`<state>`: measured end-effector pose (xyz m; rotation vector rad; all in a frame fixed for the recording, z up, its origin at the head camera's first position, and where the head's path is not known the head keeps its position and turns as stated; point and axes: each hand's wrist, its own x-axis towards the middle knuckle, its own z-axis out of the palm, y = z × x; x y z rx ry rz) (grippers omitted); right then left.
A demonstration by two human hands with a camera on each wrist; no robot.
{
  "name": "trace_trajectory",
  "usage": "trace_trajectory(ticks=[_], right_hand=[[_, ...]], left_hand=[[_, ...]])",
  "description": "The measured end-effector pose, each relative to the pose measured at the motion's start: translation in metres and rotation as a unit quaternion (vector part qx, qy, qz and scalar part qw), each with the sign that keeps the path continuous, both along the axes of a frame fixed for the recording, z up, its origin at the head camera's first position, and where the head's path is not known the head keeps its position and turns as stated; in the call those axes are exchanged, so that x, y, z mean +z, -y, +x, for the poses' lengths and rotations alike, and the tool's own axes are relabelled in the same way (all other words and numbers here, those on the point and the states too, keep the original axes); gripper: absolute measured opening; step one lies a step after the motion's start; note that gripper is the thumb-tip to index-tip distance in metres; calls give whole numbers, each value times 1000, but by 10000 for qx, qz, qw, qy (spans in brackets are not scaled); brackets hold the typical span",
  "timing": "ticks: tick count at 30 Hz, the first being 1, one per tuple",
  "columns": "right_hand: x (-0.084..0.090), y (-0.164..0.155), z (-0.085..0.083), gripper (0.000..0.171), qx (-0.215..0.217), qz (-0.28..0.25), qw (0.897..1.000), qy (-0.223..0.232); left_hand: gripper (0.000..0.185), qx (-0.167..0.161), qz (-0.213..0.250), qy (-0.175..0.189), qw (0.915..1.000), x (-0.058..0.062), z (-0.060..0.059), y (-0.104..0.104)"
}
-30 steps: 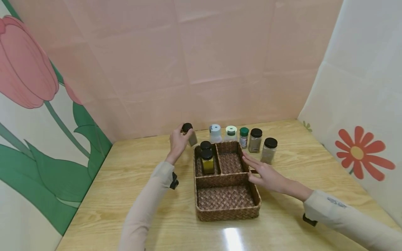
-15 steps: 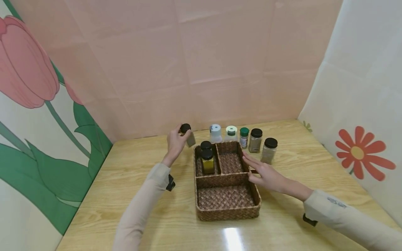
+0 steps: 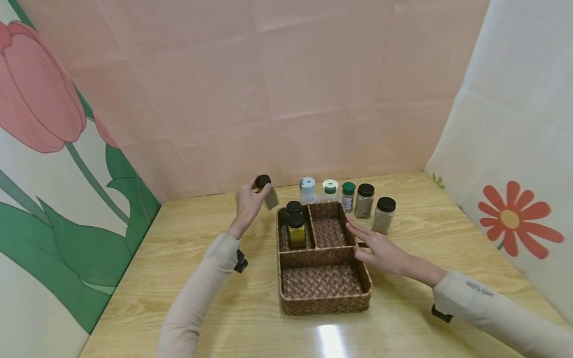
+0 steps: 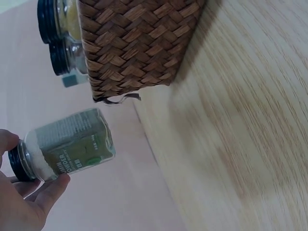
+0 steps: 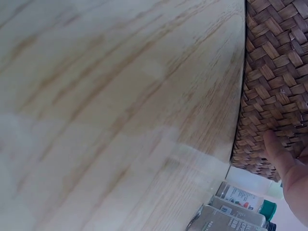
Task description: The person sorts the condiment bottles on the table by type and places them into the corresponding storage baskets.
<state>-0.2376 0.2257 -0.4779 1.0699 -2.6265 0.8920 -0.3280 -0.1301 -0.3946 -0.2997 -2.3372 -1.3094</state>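
My left hand [image 3: 248,204] grips a small black-capped spice jar [image 3: 266,191] by its top, lifted just left of the basket's far-left corner; the same spice jar [image 4: 67,144], tilted, is pinched near its cap in the left wrist view. A woven basket [image 3: 323,303] with three compartments sits mid-table. Two black-capped jars [image 3: 295,226] stand in its far-left compartment. My right hand [image 3: 373,246] rests flat with straight fingers against the basket's right wall [image 5: 274,86].
Behind and right of the basket stand a white-capped bottle [image 3: 307,190], a pale-lidded jar [image 3: 329,190], a green-capped bottle [image 3: 347,195] and two black-capped jars [image 3: 364,200], [image 3: 384,214]. Pink backdrop closes the far side, flowered panels both sides. Wooden table [image 3: 201,298].
My left hand has lifted the spice jar slightly up and to the left. The right hand and basket have not moved.
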Motion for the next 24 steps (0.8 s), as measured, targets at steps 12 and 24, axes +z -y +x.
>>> trace_trajectory(ticks=[12,24], right_hand=[[0,1,0,61,67,-8,9998,-201],[1,1,0,61,99,-18,9995,-316]], left_hand=[[55,-18,119,94,9999,5,9,5],[56,-377,120,-88,9992,16,20,5]])
